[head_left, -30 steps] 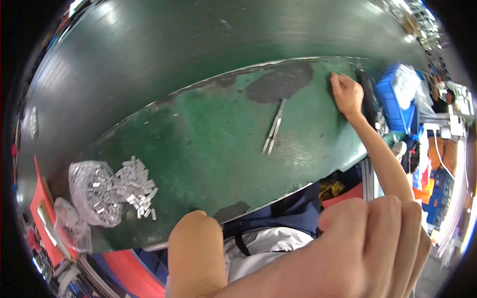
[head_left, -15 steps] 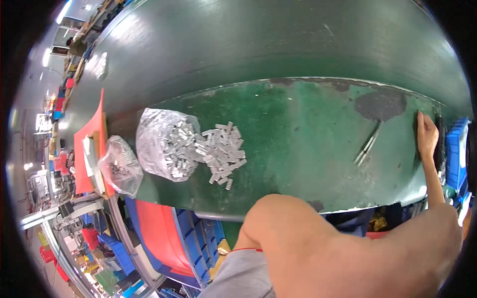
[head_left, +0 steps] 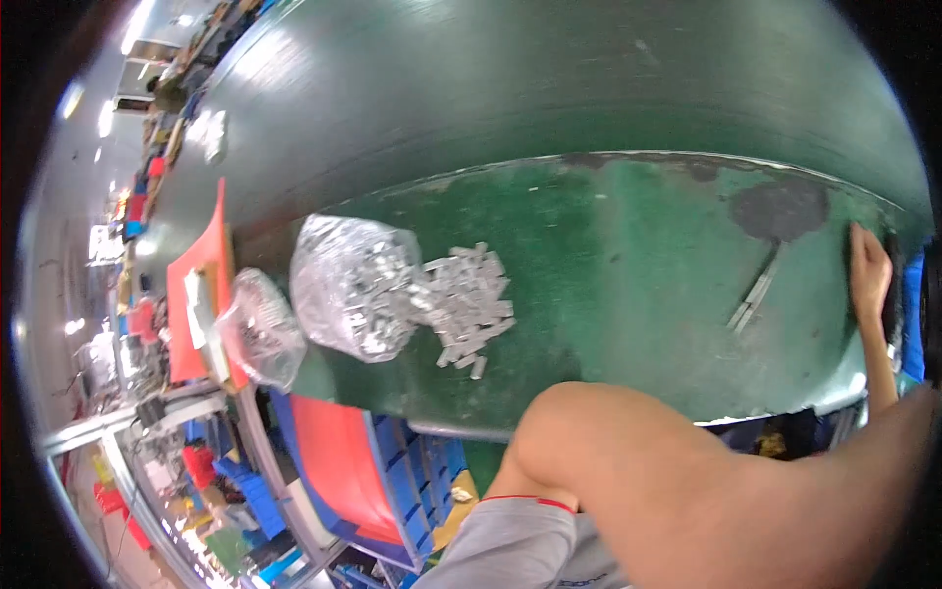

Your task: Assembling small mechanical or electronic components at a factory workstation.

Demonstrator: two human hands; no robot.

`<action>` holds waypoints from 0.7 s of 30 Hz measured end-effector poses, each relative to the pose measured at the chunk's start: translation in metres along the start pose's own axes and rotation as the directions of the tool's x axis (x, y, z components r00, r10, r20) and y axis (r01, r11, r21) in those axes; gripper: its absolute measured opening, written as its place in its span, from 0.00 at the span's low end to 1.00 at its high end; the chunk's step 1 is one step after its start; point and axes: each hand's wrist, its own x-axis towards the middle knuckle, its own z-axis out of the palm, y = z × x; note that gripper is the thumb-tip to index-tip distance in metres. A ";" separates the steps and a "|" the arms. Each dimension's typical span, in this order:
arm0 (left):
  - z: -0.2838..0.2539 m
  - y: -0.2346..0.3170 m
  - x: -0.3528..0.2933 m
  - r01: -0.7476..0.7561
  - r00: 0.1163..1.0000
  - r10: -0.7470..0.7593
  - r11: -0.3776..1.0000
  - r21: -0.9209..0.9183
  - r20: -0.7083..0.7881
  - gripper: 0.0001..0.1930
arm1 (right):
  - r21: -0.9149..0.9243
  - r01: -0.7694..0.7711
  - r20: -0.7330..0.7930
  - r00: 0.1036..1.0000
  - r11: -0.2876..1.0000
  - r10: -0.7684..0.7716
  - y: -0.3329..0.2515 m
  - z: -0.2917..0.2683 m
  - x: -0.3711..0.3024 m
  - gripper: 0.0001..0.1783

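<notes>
At the far right end of the green table (head_left: pixel 608 324), my right hand (head_left: pixel 870 275) rests by the edge, next to a dark strip. Its fingers look curled together; whatever they may hold is hidden. A pair of metal tweezers (head_left: pixel 756 292) lies on the table to the left of this hand, its upper end by a dark round patch (head_left: pixel 780 209). Further left, small silvery metal pieces (head_left: pixel 469 304) spill in a heap from a clear plastic bag (head_left: pixel 329 280) full of them. My left hand is out of view.
Beside the large bag are a smaller clear bag (head_left: pixel 263 329) and an upright orange-red sheet (head_left: pixel 191 324). Blue bins (head_left: pixel 400 476) stand below the table's front edge. Another blue bin (head_left: pixel 913 324) is past the right end. My bare limb (head_left: pixel 648 461) fills the lower right.
The whole view has shifted, so the table and everything on it sit slightly further right. My right hand stays by the table's right edge; the bags, metal pieces and tweezers have not moved on the table.
</notes>
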 end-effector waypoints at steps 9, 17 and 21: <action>0.034 0.034 0.015 -0.288 0.945 0.326 0.874 -0.391 0.035 0.09 | -0.045 -0.041 -0.060 0.997 0.998 0.038 -0.044 -0.003 -0.004 0.20; 0.058 0.081 0.037 -0.530 0.755 0.655 0.596 -0.603 -0.017 0.10 | -0.165 -0.079 -0.086 0.994 0.983 0.065 -0.041 -0.005 -0.008 0.22; 0.040 0.093 0.014 -0.502 0.746 0.662 0.482 -0.718 -0.076 0.13 | -0.130 0.011 -0.155 0.987 0.991 -0.031 -0.061 -0.011 0.000 0.17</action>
